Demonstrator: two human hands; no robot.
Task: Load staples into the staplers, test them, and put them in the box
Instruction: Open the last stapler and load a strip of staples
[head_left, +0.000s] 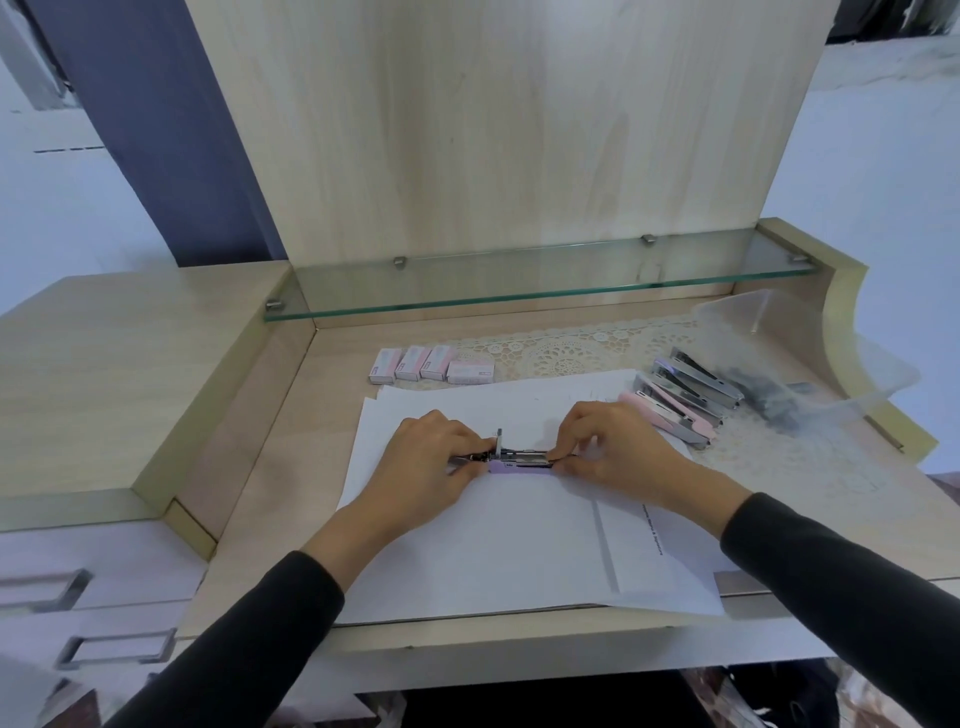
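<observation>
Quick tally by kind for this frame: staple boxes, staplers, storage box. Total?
Staple boxes: 4
Staplers: 5. About 4 overlap on the right, so that count is approximate. The other is the purple stapler held by the left hand and right hand.
Clear plastic box: 1
Total: 10

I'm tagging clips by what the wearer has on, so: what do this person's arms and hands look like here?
Both arms are in long, plain black sleeves, the left sleeve and the right sleeve, which end at the wrists. The left hand and right hand are bare: no gloves, and no ring, watch or bracelet shows.
</observation>
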